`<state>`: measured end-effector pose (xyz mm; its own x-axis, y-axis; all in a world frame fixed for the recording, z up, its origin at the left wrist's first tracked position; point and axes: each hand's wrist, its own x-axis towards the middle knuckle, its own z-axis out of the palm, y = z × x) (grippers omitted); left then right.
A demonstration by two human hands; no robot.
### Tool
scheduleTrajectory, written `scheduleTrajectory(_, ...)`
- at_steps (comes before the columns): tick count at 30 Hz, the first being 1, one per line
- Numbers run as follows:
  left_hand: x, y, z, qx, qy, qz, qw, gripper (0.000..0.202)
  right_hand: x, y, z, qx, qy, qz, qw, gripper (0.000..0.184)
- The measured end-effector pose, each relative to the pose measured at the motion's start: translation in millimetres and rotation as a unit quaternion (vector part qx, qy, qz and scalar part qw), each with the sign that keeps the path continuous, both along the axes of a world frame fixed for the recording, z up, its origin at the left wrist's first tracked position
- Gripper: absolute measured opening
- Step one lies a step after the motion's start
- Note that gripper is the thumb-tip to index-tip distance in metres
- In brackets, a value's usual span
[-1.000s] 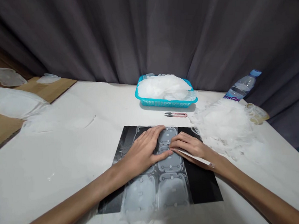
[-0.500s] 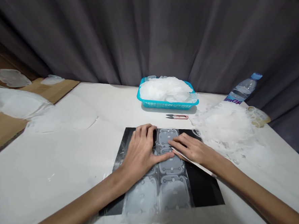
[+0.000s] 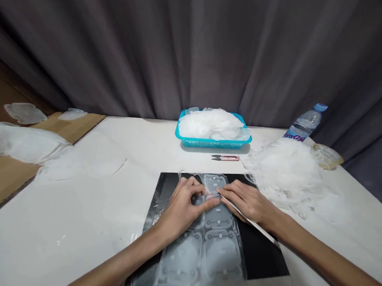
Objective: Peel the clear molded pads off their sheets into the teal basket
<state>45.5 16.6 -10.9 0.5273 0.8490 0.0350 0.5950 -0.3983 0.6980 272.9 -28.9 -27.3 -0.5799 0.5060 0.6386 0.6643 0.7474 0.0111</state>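
A translucent molded sheet [image 3: 219, 219] with several rounded-rectangle panels lies on a black mat [image 3: 262, 251]. My left hand [image 3: 186, 203] is on its upper left part, fingers curled in at the sheet and thumb stretched right across a panel. Clear film stands up slightly behind those fingers. My right hand [image 3: 246, 200] pinches a thin white stick [image 3: 264, 233], whose tip meets the sheet near my left thumb. The stick slants back under the right wrist toward the mat's right edge. What exactly lies under the left fingertips is hidden.
Behind the mat sits a blue basket [image 3: 215, 143] heaped with white translucent pieces, with pink-handled thread snips [image 3: 226, 158] before it. To the right are a pile of clear scraps [image 3: 286, 167], a tape roll [image 3: 327, 156] and a water bottle [image 3: 306, 125]. Cardboard [image 3: 8, 175] with translucent sheets is left.
My left fingers have curled in from lying stretched over the sheet, and film now rises behind them. The right hand with the stick stays nearly in place. The whole view has shifted slightly.
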Motion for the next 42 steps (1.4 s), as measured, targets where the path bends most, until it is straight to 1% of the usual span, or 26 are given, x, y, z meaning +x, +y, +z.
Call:
scheduleTrajectory(1,0.4,0.3,-3.3,-0.005,-0.030,-0.001,1.000,0.055,0.3,-0.3,1.4,-0.013,0.007,0.003,1.000,0.025)
scheduleTrajectory(3,0.7,0.4,-7.5,-0.015,-0.061,0.004,0.998,0.052,1.0,-1.2,4.5,-0.038,0.022,0.009,0.999,0.023)
scheduleTrajectory(5,0.5,0.7,-8.7,-0.022,-0.066,0.003,0.998,0.051,1.3,-2.7,7.2,-0.050,0.026,0.017,0.998,0.020)
scheduleTrajectory(9,0.1,2.5,-8.1,-0.017,-0.070,-0.003,0.997,0.048,1.1,-3.7,8.7,-0.051,0.010,0.023,0.998,0.020)
scheduleTrajectory(12,0.5,3.1,-8.2,-0.011,-0.065,-0.018,0.998,0.040,6.5,4.4,8.1,-0.080,0.030,0.020,0.996,0.019)
scheduleTrajectory(13,0.4,3.2,-8.0,-0.015,-0.062,-0.023,0.998,0.038,10.1,9.3,8.1,-0.097,0.059,0.006,0.993,0.017)
scheduleTrajectory(15,-0.3,3.8,-7.2,-0.027,-0.068,-0.028,0.997,0.034,19.2,20.4,8.8,-0.127,0.154,-0.059,0.978,0.014)
scheduleTrajectory(17,-1.9,5.8,-5.6,-0.042,-0.072,-0.043,0.996,0.032,27.6,29.1,10.9,-0.144,0.246,-0.137,0.949,0.014)
scheduleTrajectory(18,-2.9,7.2,-4.5,-0.049,-0.068,-0.055,0.995,0.033,30.4,31.4,12.7,-0.157,0.271,-0.154,0.937,0.015)
scheduleTrajectory(19,-4.0,8.9,-3.2,-0.053,-0.060,-0.068,0.995,0.034,31.8,31.9,15.1,-0.175,0.282,-0.152,0.931,0.016)
scheduleTrajectory(21,-6.0,11.9,0.7,-0.057,-0.031,-0.088,0.994,0.039,30.6,28.5,21.8,-0.223,0.273,-0.110,0.929,0.017)
scheduleTrajectory(22,-6.7,13.0,3.4,-0.054,-0.018,-0.085,0.995,0.043,28.4,25.3,26.0,-0.246,0.266,-0.086,0.928,0.017)
scheduleTrajectory(24,-7.3,14.4,10.4,-0.022,0.002,-0.040,0.999,0.049,22.3,17.7,35.6,-0.279,0.255,-0.054,0.924,0.017)
scheduleTrajectory(26,-6.7,15.5,18.4,0.054,-0.004,0.018,0.998,0.056,15.8,10.4,45.8,-0.307,0.239,-0.030,0.921,0.017)
scheduleTrajectory(27,-5.8,16.3,22.2,0.095,-0.010,0.027,0.995,0.061,12.8,7.1,50.7,-0.321,0.227,-0.018,0.919,0.017)
scheduleTrajectory(28,-4.6,17.3,25.5,0.130,-0.014,0.015,0.991,0.065,10.1,4.2,55.2,-0.338,0.216,-0.007,0.916,0.018)
scheduleTrajectory(29,-3.1,18.6,28.0,0.149,-0.014,-0.013,0.989,0.063,7.8,1.6,59.3,-0.354,0.211,0.003,0.911,0.020)
scheduleTrajectory(30,-1.5,20.0,29.7,0.151,-0.011,-0.043,0.988,0.054,6.0,-0.5,62.7,-0.366,0.216,0.009,0.905,0.023)
scheduleTrajectory(32,1.7,22.6,31.5,0.115,-0.018,-0.080,0.990,0.034,3.7,-2.9,67.2,-0.362,0.254,0.000,0.897,0.029)
scheduleTrajectory(33,3.2,23.5,32.0,0.084,-0.034,-0.085,0.992,0.030,3.2,-3.0,67.7,-0.341,0.282,-0.016,0.897,0.029)
scheduleTrajectory(35,5.5,24.4,33.4,0.008,-0.076,-0.088,0.993,0.032,2.9,-1.0,64.2,-0.286,0.319,-0.053,0.902,0.025)
scheduleTrajectory(36,6.4,24.4,34.3,-0.028,-0.094,-0.090,0.991,0.034,2.7,0.7,60.1,-0.267,0.321,-0.066,0.907,0.024)
scheduleTrajectory(39,7.2,24.4,36.8,-0.102,-0.120,-0.089,0.983,0.038,0.9,5.0,41.6,-0.251,0.272,-0.068,0.926,0.018)
scheduleTrajectory(42,5.8,26.3,36.2,-0.117,-0.138,-0.085,0.980,0.037,-1.5,4.7,26.1,-0.244,0.212,-0.049,0.945,0.011)
